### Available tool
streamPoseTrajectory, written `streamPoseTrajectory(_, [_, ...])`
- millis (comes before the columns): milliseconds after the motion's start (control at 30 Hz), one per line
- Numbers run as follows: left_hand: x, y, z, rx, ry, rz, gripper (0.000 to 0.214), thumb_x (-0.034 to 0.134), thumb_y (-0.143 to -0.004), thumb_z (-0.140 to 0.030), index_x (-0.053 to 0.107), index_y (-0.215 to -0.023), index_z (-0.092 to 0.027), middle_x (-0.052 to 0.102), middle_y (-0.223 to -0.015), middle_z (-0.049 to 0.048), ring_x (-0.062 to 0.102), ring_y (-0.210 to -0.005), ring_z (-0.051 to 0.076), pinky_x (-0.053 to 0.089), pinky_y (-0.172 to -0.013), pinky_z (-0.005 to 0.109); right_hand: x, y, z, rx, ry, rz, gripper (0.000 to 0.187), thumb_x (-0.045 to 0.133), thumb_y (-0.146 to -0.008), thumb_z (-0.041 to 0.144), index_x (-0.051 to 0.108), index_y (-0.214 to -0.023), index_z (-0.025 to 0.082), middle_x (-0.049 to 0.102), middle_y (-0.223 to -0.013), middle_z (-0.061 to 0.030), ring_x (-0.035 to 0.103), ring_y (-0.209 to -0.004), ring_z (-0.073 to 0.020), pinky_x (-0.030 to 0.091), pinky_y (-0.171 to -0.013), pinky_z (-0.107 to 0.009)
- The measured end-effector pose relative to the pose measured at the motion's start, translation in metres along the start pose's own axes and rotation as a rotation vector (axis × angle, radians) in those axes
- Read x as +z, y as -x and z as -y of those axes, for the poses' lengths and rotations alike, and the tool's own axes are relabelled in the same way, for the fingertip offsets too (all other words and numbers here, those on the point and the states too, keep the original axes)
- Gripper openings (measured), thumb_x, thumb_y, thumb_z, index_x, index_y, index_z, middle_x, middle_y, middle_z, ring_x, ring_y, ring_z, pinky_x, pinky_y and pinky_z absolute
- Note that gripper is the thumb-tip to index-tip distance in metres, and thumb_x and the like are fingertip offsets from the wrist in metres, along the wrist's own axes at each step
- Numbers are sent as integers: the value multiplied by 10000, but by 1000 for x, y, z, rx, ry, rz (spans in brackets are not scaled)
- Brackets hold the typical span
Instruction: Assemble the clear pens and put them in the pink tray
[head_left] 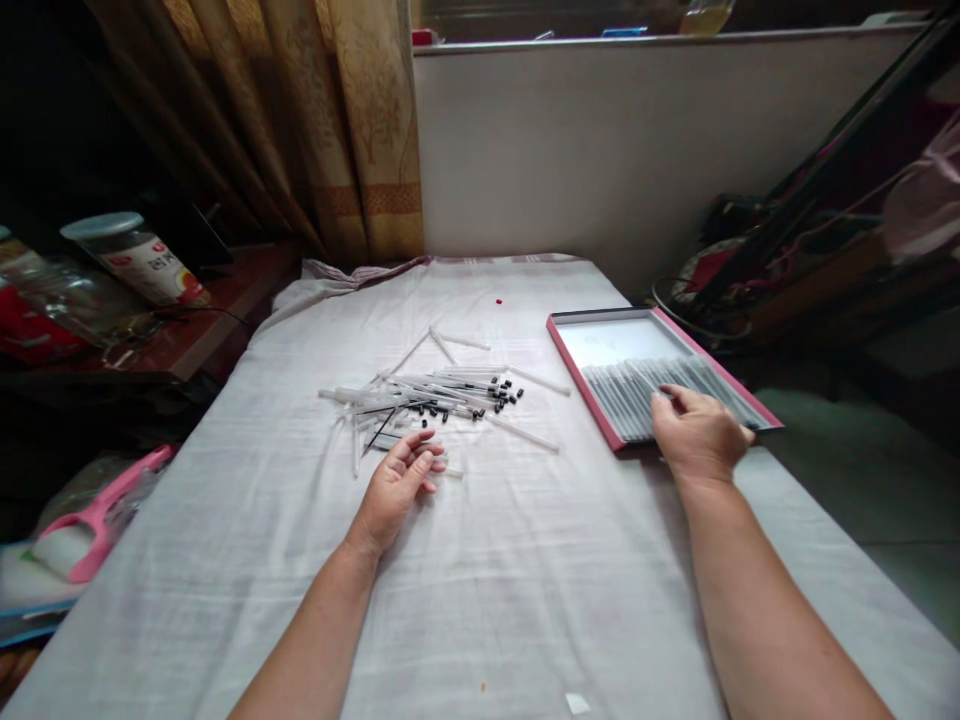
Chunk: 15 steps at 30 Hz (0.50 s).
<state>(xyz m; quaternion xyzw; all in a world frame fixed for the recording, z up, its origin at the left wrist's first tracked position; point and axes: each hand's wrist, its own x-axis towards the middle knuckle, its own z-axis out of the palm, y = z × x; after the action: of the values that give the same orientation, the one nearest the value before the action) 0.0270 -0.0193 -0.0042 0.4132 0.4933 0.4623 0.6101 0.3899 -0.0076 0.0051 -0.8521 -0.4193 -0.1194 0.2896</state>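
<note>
My left hand [397, 485] hovers at the near edge of a loose pile of clear pen barrels [409, 388], dark refills and small black caps [501, 405]. Its fingers are loosely curled and apart. A short clear tube [453, 472] shows beside the fingertips; whether they touch it, I cannot tell. Over at the right, my right hand [697, 435] is closed in a pinch at the near side of a shallow pink-edged box [592, 408]. A pen, mostly hidden by the fingers, seems to be in that grip. Pens [619, 400] lie side by side in the box's near half.
A white cloth [495, 580] covers the table. On it lie a tiny red piece [499, 301] and a white scrap [577, 703]. Pink scissors [97, 515] are at the left edge; a lidded jar [142, 260] stands on a brown side table. A wall [555, 150] rises behind.
</note>
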Motion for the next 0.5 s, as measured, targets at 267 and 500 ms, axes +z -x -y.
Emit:
streamPoseTrajectory(267, [-2,-1,1,0,5,9,515,800,-637,-455,658,-1037,-163,692,-936,76,650,-753,155,479,-532,199,15,0,6,-9,127,9,257,543,-806,315,722,-906,160,702,-857,-126,557,-804,-263,264,-724,-391])
streamPoseTrajectory(500, [-3,-2,2,0,25,32,476,804,-632,-449,677,-993,-166,691,-876,59,640,-728,146,469,-525,197,10,6,5,-48,111,23,290,488,-835,283,741,-918,167,697,-890,-123,539,-810,-256,272,-724,-388])
